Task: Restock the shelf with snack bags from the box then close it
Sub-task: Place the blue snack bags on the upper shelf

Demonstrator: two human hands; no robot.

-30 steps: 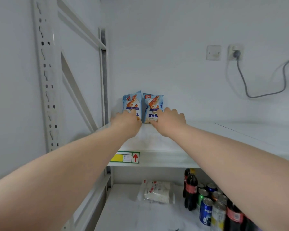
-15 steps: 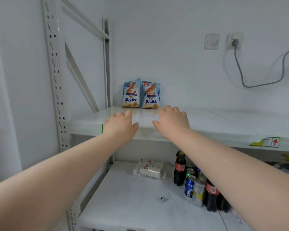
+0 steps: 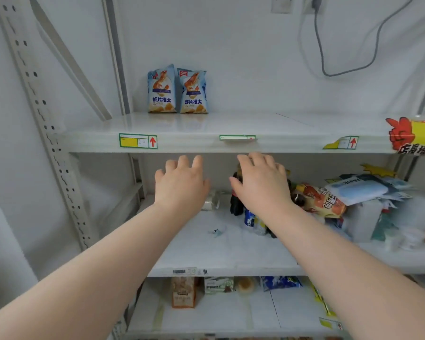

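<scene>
Head view | left hand [image 3: 180, 185] fingers spread, empty | right hand [image 3: 261, 184] fingers relaxed, empty | both below top shelf [image 3: 206, 143] edge | two snack bags [image 3: 177, 90] upright at shelf's back, touching

A plain white wall [image 3: 243, 45] closes the far side, evenly lit, with a blank switch plate [image 3: 281, 4] and a socket [image 3: 313, 2] high up toward the right. From the socket a grey cable [image 3: 320, 45] hangs in a loop and climbs away to the right. Against the wall stands a pale metal shelving unit [image 3: 194, 144] of white boards, with a perforated upright [image 3: 35, 94] near on the left, a slanting brace [image 3: 69, 55] behind it and a rear post [image 3: 115, 52] in the far left corner.
</scene>
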